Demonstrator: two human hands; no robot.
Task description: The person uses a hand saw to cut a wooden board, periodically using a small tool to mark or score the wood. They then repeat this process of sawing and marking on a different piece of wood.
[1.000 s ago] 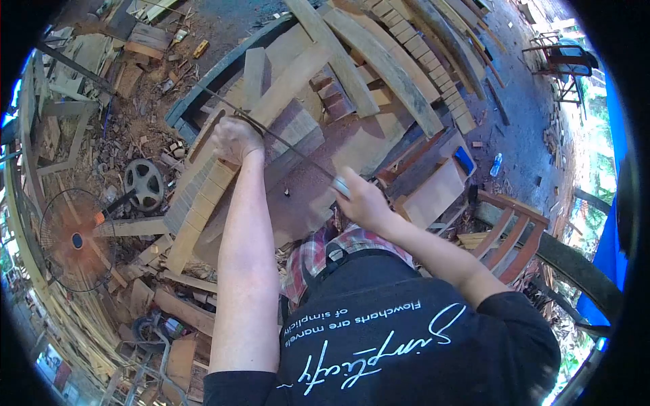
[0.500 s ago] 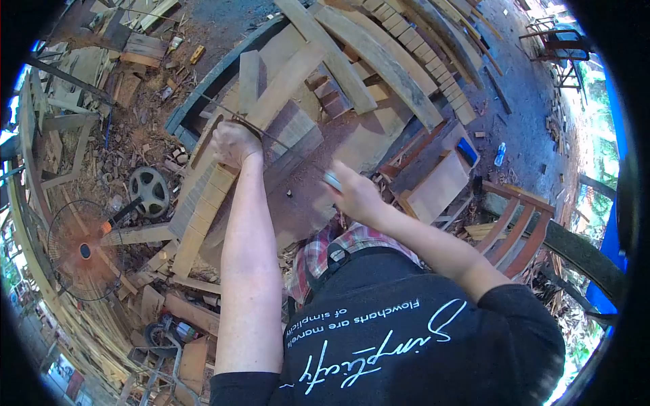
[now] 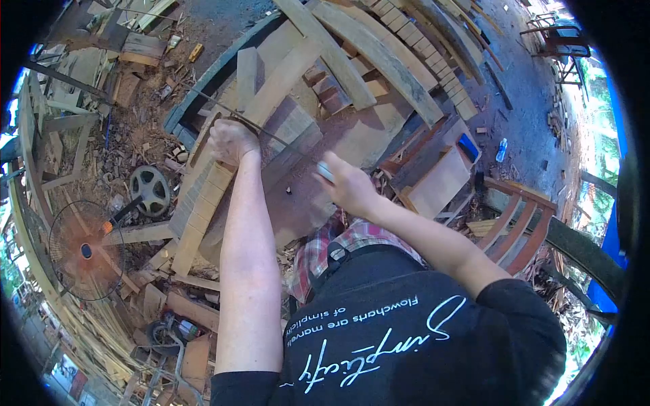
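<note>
My right hand is closed around the light-blue handle of what looks like a handsaw, its long thin blade seen edge-on. From the handle the blade slants up and left, passing just beyond my left hand and over the wood. My left hand is closed over the edge of a wooden board, knuckles up, close beside the blade. Its fingertips are hidden under the hand. Below it lies a row of narrow wooden strips. A short plank rests beyond the blade.
Curved timbers and a long plank lie across the far side. A round fan stands at left, near a grey wheel. Offcuts litter the ground. A slatted chair back and a plastic bottle are at right.
My right hand has moved slightly up and left, pushing the saw along its length so the blade's far end reaches farther out. My left hand stays nearly in place.
</note>
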